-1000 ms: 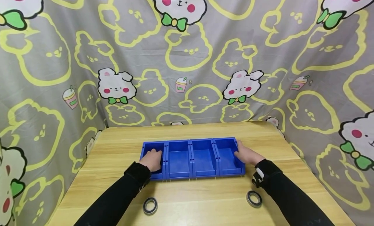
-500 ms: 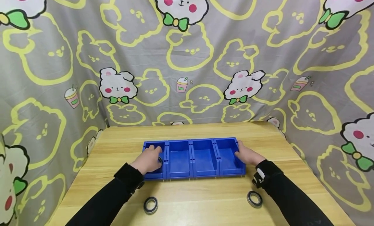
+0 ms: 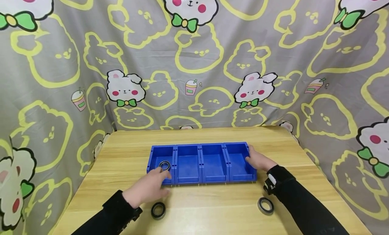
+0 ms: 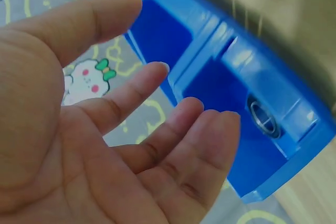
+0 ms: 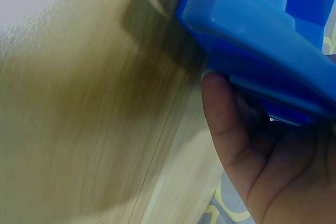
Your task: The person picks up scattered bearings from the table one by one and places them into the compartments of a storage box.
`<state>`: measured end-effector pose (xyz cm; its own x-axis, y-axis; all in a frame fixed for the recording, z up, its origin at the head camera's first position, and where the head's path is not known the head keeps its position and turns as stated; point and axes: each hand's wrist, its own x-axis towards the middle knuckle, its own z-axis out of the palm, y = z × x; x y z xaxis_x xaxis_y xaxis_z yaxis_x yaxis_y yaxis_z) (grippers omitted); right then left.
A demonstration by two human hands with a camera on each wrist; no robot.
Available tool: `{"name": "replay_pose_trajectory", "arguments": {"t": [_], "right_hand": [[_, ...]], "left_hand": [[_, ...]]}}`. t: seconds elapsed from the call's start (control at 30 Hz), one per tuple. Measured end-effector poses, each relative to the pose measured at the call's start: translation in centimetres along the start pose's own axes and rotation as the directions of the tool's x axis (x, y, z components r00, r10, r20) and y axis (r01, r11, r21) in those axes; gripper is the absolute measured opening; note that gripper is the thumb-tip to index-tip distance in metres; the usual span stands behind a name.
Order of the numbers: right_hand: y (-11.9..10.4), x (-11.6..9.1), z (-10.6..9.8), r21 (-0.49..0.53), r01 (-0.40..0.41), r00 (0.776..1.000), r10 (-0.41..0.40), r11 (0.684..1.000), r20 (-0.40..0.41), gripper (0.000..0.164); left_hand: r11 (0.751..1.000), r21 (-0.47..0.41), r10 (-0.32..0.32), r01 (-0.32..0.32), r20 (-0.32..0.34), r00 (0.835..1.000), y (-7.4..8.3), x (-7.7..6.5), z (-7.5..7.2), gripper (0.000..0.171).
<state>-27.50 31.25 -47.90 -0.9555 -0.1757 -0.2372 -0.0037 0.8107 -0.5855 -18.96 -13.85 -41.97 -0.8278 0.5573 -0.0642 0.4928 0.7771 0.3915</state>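
Four-sided blue storage bins (image 3: pixel 187 181) stand joined in a row on the wooden table. Inside the leftmost bin lies a ball bearing (image 3: pixel 164 162), a dark-rimmed metal ring, also visible in the left wrist view. My left hand (image 3: pixel 149 187) hovers at that bin's front edge, fingers spread and holding nothing; the left wrist view shows its bare palm (image 4: pixel 121 156). At the row's right end, my right hand (image 3: pixel 260 160) grips the side wall of the rightmost bin, thumb at the rim. In the right wrist view its fingers (image 5: pixel 226 114) lie along the bin's outer side (image 5: pixel 252 66).
Two more bearings lie on the table in front of the bins: one bearing (image 3: pixel 153 211) near the left forearm, the other bearing (image 3: pixel 260 206) beside the right sleeve. A patterned grey curtain (image 3: pixel 194 103) surrounds the table (image 3: pixel 209 211) at the back and sides.
My left hand has drawn back out of the leftmost bin toward the front and let go of the bearing, which now lies inside. The right hand keeps its hold on the bin.
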Motion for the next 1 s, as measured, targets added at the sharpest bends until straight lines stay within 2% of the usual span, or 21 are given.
{"name": "replay_pose_trajectory", "arguments": {"t": [0.2, 0.3, 0.4, 0.47, 0.6, 0.8, 1.0], "right_hand": [[0.0, 0.0, -0.2, -0.012, -0.003, 1.000, 0.003, 1.000, -0.004, 0.065], [0.0, 0.0, -0.2, -0.014, 0.005, 1.000, -0.005, 1.000, -0.012, 0.064], [0.0, 0.0, 0.0, -0.015, 0.005, 1.000, -0.005, 1.000, -0.013, 0.064], [0.0, 0.0, 0.0, -0.008, -0.009, 1.000, 0.009, 1.000, -0.007, 0.064], [0.0, 0.0, 0.1, 0.001, -0.029, 1.000, 0.029, 1.000, 0.001, 0.064], [0.1, 0.0, 0.2, -0.017, -0.013, 1.000, 0.013, 1.000, -0.003, 0.064], [0.1, -0.1, 0.2, -0.014, -0.014, 1.000, 0.014, 1.000, -0.005, 0.065]], "left_hand": [[1.000, 0.001, 0.003, -0.003, 0.052, 0.999, 0.1, -2.0, 1.4, 0.045], [0.999, -0.022, -0.036, 0.039, 0.104, 0.994, -0.3, -2.6, 2.3, 0.050], [0.997, -0.030, -0.070, 0.074, 0.122, 0.990, -0.7, -3.1, 3.1, 0.050], [0.996, -0.030, -0.078, 0.082, 0.115, 0.990, -0.9, -3.3, 3.5, 0.048], [0.999, -0.014, -0.050, 0.051, 0.102, 0.994, -1.3, -3.5, 4.6, 0.041], [1.000, 0.029, -0.006, 0.004, 0.064, 0.998, -1.6, -3.6, 5.5, 0.035], [0.999, 0.036, -0.020, 0.018, 0.071, 0.997, -1.7, -3.4, 5.9, 0.035]]}}
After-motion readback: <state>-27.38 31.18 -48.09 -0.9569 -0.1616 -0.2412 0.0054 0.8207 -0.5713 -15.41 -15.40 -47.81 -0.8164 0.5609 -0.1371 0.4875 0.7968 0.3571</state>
